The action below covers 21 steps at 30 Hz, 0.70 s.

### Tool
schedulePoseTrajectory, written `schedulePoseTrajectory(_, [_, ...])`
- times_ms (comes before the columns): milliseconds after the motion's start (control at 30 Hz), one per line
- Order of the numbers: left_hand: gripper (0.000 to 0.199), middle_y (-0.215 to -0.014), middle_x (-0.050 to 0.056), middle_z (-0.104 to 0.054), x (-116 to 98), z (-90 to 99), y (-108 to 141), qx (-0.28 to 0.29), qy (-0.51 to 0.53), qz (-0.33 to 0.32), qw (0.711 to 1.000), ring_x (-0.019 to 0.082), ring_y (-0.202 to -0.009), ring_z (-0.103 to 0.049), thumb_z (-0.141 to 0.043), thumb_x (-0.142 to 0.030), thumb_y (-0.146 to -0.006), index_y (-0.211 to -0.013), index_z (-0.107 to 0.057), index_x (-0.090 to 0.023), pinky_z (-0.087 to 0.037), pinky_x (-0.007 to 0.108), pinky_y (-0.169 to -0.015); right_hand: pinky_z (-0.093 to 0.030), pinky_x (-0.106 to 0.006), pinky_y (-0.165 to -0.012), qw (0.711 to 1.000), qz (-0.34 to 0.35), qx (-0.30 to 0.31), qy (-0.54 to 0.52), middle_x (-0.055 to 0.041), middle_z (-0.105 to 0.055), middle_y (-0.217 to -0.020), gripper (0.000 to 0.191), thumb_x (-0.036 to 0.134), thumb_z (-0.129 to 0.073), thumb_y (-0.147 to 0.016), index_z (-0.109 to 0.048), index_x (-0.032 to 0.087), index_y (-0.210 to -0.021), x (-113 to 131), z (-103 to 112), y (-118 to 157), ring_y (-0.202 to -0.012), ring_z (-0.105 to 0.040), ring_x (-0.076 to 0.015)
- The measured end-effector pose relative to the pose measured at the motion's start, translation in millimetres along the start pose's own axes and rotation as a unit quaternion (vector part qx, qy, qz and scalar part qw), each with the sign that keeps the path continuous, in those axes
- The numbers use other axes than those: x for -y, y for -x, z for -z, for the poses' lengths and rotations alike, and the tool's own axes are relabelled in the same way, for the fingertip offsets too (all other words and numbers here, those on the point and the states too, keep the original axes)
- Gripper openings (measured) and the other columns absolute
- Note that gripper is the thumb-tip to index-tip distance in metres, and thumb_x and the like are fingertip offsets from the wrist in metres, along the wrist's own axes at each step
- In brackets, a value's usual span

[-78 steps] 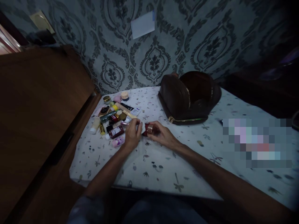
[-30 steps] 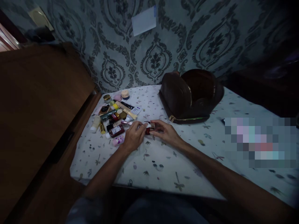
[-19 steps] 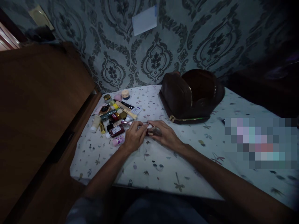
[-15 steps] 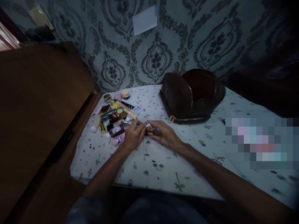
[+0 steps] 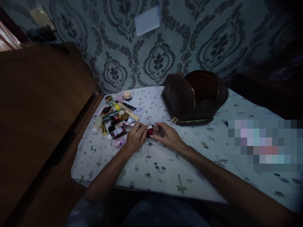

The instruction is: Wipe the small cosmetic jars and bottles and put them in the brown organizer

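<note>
A small dark red bottle (image 5: pixel 150 131) with a shiny copper-coloured cap (image 5: pixel 155 130) lies sideways between my hands, low over the cloth. My left hand (image 5: pixel 136 136) is closed around its left end, and a bit of white shows at the fingertips; I cannot tell if it is a label or a wipe. My right hand (image 5: pixel 169 135) grips the cap end, thumb below and fingers above. Left of my left hand lie a dark bottle with a patterned label (image 5: pixel 118 132), a pink and purple tube (image 5: pixel 120 142) and several other cosmetics.
A brown leather bag (image 5: pixel 182 97) stands unzipped at the back right of the patterned tablecloth (image 5: pixel 161 176). Two small jars, one peach-lidded (image 5: pixel 127 95), sit at the back left. A wooden cabinet (image 5: pixel 42 104) borders the left side. A blurred-out patch (image 5: pixel 265 145) covers something at right.
My right hand has shifted its fingers on the bottle, so the copper-coloured cap and red body show more. My left hand stays in place.
</note>
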<state>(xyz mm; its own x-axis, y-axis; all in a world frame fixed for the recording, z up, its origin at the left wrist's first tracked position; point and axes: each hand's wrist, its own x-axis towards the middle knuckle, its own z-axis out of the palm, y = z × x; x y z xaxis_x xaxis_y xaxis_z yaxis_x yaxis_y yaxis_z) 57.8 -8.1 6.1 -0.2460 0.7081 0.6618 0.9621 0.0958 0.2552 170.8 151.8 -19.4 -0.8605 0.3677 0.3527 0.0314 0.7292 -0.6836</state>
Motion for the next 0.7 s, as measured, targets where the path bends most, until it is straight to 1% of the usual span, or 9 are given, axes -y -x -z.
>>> schedulePoseTrajectory(133, [0.023,-0.092,0.007,-0.059,-1.7,1.7,0.4,0.002,-0.013,-0.026,1.0,0.015,-0.083,-0.057,-0.046,-0.021,-0.097,-0.11,-0.064,-0.016,-0.051,0.028,-0.072,-0.05,-0.037,-0.078,0.999,-0.022,0.023,0.036,-0.0081,-0.066,-0.096,0.045,0.05,-0.068,-0.076,-0.062,0.017,-0.106,4.6,4.2,-1.3,-0.088,-0.063,-0.0252])
schedulePoseTrajectory(267, [0.021,-0.093,0.008,-0.059,-6.4,4.4,-0.4,0.002,-0.033,-0.046,0.998,0.017,-0.086,-0.058,-0.048,-0.021,-0.095,-0.108,-0.065,-0.017,-0.051,0.028,-0.072,-0.048,-0.034,-0.072,0.999,-0.016,0.024,0.022,-0.0064,-0.066,-0.092,0.04,0.049,-0.067,-0.077,-0.061,0.018,-0.103,5.0,5.0,-1.4,-0.082,-0.063,-0.0228])
schedulePoseTrajectory(367, [0.02,-0.092,0.007,-0.06,-9.0,5.9,-0.8,0.003,-0.043,-0.051,0.998,0.017,-0.086,-0.058,-0.049,-0.022,-0.096,-0.105,-0.065,-0.018,-0.051,0.029,-0.071,-0.049,-0.033,-0.072,1.0,0.014,0.01,0.01,-0.0059,-0.066,-0.092,0.039,0.048,-0.069,-0.077,-0.061,0.019,-0.102,1.1,2.7,-0.8,-0.083,-0.063,-0.0225])
schedulePoseTrajectory(433, [0.02,-0.092,0.008,-0.06,-9.6,6.2,-0.7,0.004,-0.046,-0.053,0.998,0.017,-0.086,-0.058,-0.049,-0.022,-0.095,-0.105,-0.065,-0.017,-0.051,0.029,-0.072,-0.049,-0.034,-0.074,0.999,0.039,-0.002,0.005,-0.006,-0.065,-0.094,0.041,0.048,-0.07,-0.076,-0.061,0.02,-0.105,-2.4,0.6,-0.4,-0.085,-0.063,-0.023])
schedulePoseTrajectory(600, [0.02,-0.094,0.008,-0.059,-8.8,4.6,0.7,-0.003,-0.049,-0.049,0.998,0.017,-0.087,-0.058,-0.049,-0.023,-0.095,-0.108,-0.064,-0.018,-0.052,0.029,-0.072,-0.05,-0.041,-0.08,0.994,0.106,-0.033,0.008,-0.0094,-0.063,-0.101,0.047,0.046,-0.071,-0.078,-0.057,0.02,-0.114,-5.8,-2.9,1.7,-0.095,-0.06,-0.0274])
schedulePoseTrajectory(700, [0.02,-0.092,0.007,-0.058,-8.3,3.8,0.8,-0.011,-0.048,-0.045,0.998,0.016,-0.086,-0.058,-0.049,-0.022,-0.095,-0.108,-0.064,-0.018,-0.052,0.028,-0.071,-0.05,-0.044,-0.085,0.988,0.15,-0.031,0.017,-0.0109,-0.061,-0.108,0.045,0.042,-0.067,-0.082,-0.054,0.022,-0.12,-2.0,-1.9,2.8,-0.102,-0.056,-0.0292])
